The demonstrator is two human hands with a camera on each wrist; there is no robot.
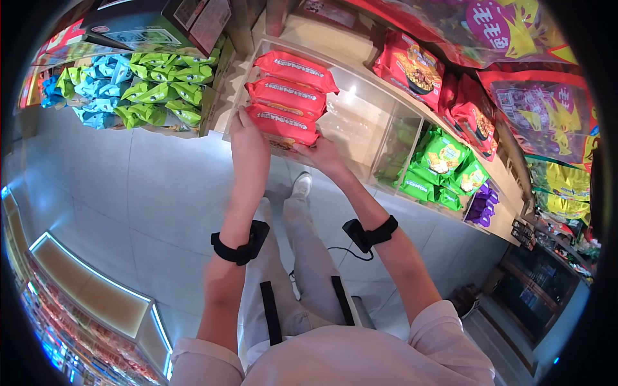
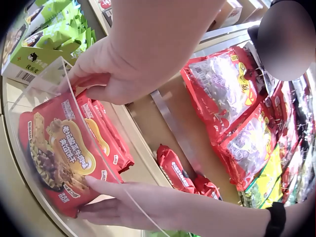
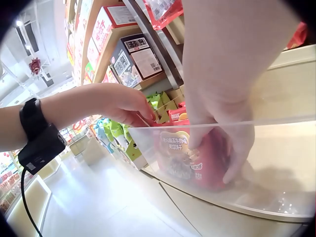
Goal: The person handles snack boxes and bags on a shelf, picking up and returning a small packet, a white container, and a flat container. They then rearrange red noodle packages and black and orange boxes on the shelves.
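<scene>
In the head view, three red snack packets stand in a row inside a clear-walled shelf bin [image 1: 367, 122]. The nearest red snack packet [image 1: 283, 126] is gripped at its left end by my left hand [image 1: 250, 145] and at its right end by my right hand [image 1: 325, 156]. The left wrist view shows the packet's printed front [image 2: 61, 148] behind the clear front wall, with the right thumb across one lower corner. From the right wrist, my right hand [image 3: 222, 113] reaches down inside the wall, fingers around the packet's end. Part of the left fingers is hidden behind the packet.
Left of the bin stand boxes of green packets [image 1: 170, 83] and blue packets [image 1: 106, 80]. On the right, a divider [image 1: 396, 141] separates off green bags [image 1: 444, 164] and purple packets [image 1: 483, 204]. Large red bags [image 1: 409, 67] lie on the shelf behind.
</scene>
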